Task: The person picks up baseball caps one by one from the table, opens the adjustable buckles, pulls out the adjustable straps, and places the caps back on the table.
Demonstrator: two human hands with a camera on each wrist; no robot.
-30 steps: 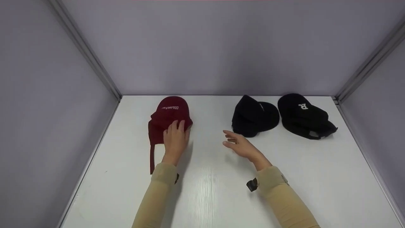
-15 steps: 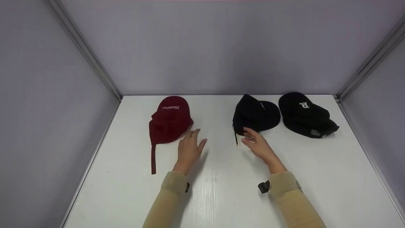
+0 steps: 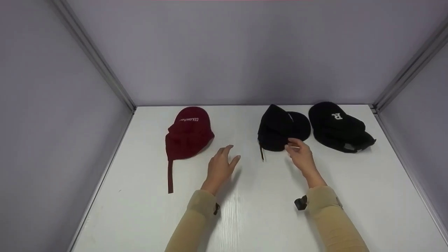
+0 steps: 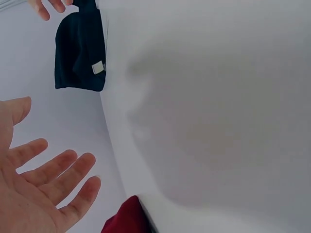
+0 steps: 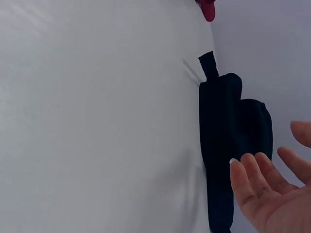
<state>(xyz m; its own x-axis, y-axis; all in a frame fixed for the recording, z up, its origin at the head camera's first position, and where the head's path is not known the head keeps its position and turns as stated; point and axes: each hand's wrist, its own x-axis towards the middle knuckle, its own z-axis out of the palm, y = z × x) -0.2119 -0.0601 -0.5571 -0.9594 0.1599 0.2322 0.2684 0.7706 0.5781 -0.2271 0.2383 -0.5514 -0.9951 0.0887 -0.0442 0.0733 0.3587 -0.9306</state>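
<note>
A dark red baseball cap (image 3: 189, 136) with white lettering lies at the left, its strap hanging toward the front. My left hand (image 3: 220, 169), fingers spread and holding nothing, is to the right of and in front of it. Right of the middle lies a black cap (image 3: 274, 129), its narrow strap sticking out at the front left. My right hand (image 3: 302, 157) is over the table at this cap's front edge, overlapping it in the head view; in the right wrist view its loosely bent fingers (image 5: 257, 174) hold nothing. Beyond it sits another black cap (image 3: 336, 127) with a white letter R.
All three caps stand along the back of a white table (image 3: 140, 217). A grey back wall (image 3: 224, 52) and side walls (image 3: 52, 140) enclose it, with metal rails at the corners.
My left hand has left the red cap and moved right. My right hand has shifted right along the front of the middle black cap, whose strap now shows. The caps stay about where they were.
</note>
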